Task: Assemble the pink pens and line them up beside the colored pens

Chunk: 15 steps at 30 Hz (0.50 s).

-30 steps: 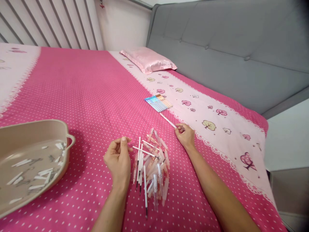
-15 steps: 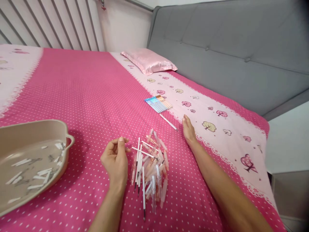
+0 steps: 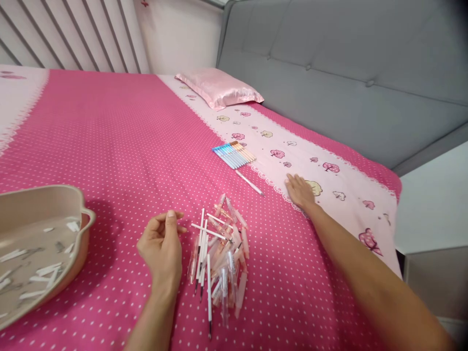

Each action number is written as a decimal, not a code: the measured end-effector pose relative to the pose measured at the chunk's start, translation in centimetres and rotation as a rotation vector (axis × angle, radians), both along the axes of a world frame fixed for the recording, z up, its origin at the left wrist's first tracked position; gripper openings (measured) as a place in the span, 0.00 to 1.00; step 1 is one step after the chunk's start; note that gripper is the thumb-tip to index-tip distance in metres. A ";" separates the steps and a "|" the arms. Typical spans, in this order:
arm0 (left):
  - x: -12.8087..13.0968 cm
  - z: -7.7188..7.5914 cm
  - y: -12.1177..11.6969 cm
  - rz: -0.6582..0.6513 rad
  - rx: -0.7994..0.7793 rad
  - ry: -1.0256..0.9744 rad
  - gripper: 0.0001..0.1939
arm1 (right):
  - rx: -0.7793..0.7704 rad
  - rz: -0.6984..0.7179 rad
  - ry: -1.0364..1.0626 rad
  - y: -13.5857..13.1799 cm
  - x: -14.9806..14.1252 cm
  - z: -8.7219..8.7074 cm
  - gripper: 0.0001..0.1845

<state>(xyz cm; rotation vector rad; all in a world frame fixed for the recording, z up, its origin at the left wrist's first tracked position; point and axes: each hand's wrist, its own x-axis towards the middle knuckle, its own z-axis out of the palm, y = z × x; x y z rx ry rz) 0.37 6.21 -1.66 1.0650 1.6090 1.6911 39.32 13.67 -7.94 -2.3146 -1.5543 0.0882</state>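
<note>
My right hand [image 3: 300, 191] lies palm down on the pale printed band of the bedspread, fingers stretched out and holding nothing. Left of the pile, my left hand [image 3: 163, 241] hovers with loosely bent fingers, somewhat apart, and nothing visible in them. Beside it is a heap of clear and pinkish pen barrels [image 3: 239, 292] mixed with white pen refills [image 3: 209, 292] with dark tips. Farther off, one pale pen [image 3: 249, 183] lies alone, its upper end close to a row of blue, grey and orange-tan pens [image 3: 234, 155] set side by side.
A beige plastic basin [image 3: 78, 243] at the left holds small white pieces and metallic-looking bits [image 3: 49, 270]. The pink dotted bedspread [image 3: 120, 146] covers the bed. A pink satin pillow [image 3: 219, 87] rests near the grey padded headboard [image 3: 340, 73].
My right hand has moved right, away from the single pen, and turned flat onto the bedspread. My left hand keeps its place beside the heap. The view has shifted slightly right.
</note>
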 end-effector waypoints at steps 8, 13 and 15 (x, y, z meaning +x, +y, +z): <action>-0.1 0.1 0.1 0.007 0.012 -0.023 0.12 | -0.051 -0.316 -0.139 -8.8 7.0 0.6 0.32; 0.0 0.1 0.2 -0.001 0.032 -0.031 0.12 | -0.043 -0.543 -0.142 -14.4 9.9 0.1 0.39; 0.1 0.1 0.3 -0.006 0.031 -0.038 0.12 | -0.007 -0.550 -0.149 -16.6 10.5 -0.1 0.41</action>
